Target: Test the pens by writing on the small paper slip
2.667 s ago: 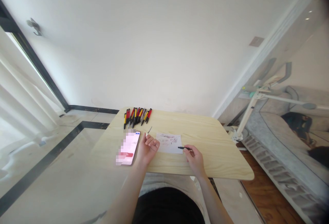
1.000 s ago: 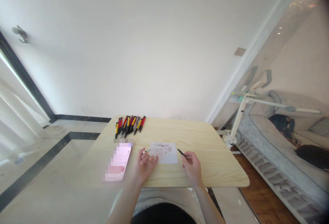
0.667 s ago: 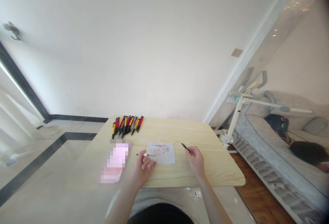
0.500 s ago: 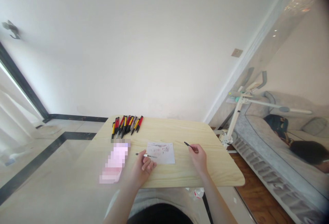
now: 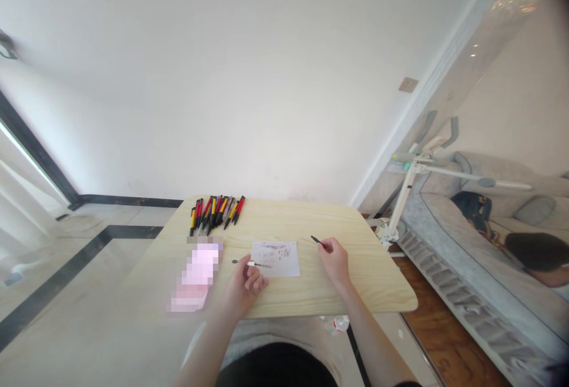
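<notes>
My left hand [image 5: 249, 280] is closed on a white-and-black pen [image 5: 252, 263], pinched between thumb and fingers over the left edge of a sheet of paper. Dark scribbles mark the upper part of that white paper [image 5: 287, 265], which lies flat on the table. To the right of the sheet, my right hand [image 5: 335, 261] pinches a slim black pen-like piece [image 5: 316, 239]; its other end is hidden in the fingers. Both hands are apart from each other.
Several red, yellow and black pens [image 5: 216, 212] lie bunched at the table's back left. A pink blurred object [image 5: 195, 277] is at the left edge of the wooden table [image 5: 284, 301]. A sofa [image 5: 466, 227] and exercise machine [image 5: 402, 197] stand right, with a person beyond.
My right hand has shifted slightly left, toward the paper, with the black piece still pinched. The left hand keeps its hold on the pen. The whole view has moved a little.
</notes>
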The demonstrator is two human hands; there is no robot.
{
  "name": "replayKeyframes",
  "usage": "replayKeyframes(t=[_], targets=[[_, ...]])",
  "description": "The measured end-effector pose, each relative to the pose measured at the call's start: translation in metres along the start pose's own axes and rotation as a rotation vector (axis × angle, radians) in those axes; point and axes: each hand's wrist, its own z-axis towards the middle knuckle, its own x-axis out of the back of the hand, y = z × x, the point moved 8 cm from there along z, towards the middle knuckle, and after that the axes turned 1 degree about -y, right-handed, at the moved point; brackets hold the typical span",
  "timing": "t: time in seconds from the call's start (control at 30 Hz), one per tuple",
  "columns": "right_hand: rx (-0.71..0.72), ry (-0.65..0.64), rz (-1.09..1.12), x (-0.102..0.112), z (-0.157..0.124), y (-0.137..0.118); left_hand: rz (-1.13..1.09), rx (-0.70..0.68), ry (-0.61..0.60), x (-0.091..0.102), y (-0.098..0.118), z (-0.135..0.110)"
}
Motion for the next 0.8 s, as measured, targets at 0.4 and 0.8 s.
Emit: replayKeyframes(t=[0.4,0.8], targets=[[0.185,-0.123,-0.243,-0.042,-0.03,-0.053,0.036,-0.01,0.001,-0.001,0.001,0.001],[0.181,-0.147,-0.434,-0.051,-0.034,-0.055,0.044,-0.014,-0.007,0.001,0.001,0.003]])
